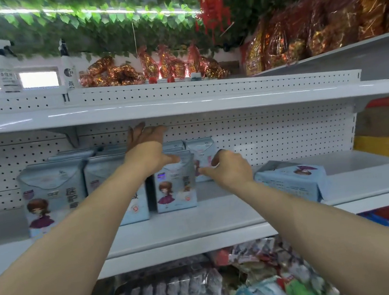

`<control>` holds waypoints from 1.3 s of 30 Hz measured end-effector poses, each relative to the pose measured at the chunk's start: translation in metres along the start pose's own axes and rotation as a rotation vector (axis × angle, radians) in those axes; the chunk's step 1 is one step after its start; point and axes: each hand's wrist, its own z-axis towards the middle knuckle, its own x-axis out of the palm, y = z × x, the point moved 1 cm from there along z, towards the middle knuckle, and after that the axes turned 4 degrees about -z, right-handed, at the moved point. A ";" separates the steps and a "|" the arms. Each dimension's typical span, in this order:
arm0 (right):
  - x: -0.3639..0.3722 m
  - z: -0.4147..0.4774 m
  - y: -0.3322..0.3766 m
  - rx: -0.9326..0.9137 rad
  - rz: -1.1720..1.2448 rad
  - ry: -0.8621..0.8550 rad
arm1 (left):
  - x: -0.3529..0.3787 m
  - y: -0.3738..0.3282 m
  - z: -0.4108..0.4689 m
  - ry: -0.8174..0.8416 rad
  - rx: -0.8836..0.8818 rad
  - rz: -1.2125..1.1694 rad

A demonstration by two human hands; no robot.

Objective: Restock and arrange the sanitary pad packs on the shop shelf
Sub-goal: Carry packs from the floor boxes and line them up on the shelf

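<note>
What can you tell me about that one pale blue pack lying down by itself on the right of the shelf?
The lying pack is pale blue, soft-looking plastic wrap, with small print on its side and a purple cartoon figure on top. It lies flat on the white shelf, apart from the upright packs, close beside the right forearm. Neither hand holds it.

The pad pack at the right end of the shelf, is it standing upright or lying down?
Lying down. The pad pack rests on its broad face on the shelf, printed side up, apart from the upright packs.
</note>
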 end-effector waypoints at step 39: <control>-0.070 0.089 -0.250 0.158 0.762 0.597 | 0.115 -0.209 0.042 0.154 -0.558 -1.049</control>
